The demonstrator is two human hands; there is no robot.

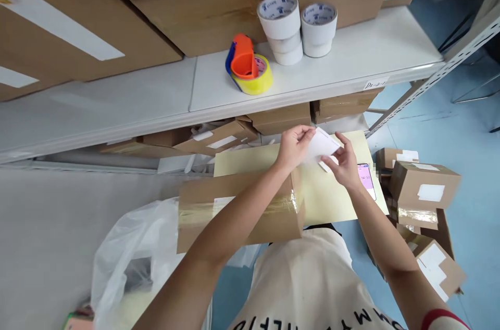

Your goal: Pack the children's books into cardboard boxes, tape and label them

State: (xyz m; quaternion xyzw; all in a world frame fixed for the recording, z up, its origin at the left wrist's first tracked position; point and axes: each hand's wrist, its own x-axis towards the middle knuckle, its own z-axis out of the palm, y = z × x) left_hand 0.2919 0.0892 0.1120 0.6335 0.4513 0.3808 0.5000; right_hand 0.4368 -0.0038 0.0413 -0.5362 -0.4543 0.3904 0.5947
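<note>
My left hand (295,147) pinches the left edge of a white paper slip (318,143), likely a label, between thumb and fingers. On its right edge my right hand (345,164) grips the same slip, the thumb in front and the index finger raised behind. Below the slip, a small white piece (327,164) shows partly; I cannot tell whether it is held or lying on the board. Both hands are above a pale yellow board (332,205). A taped cardboard box (242,181) rests on the board's left part, under my left forearm.
A phone (366,181) lies at the board's right. On the shelf (219,91) stand white tape rolls (281,28) and an orange tape dispenser (244,59) with yellow tape. Cardboard boxes (424,189) are stacked on the floor at right. A plastic bag (133,246) is at lower left.
</note>
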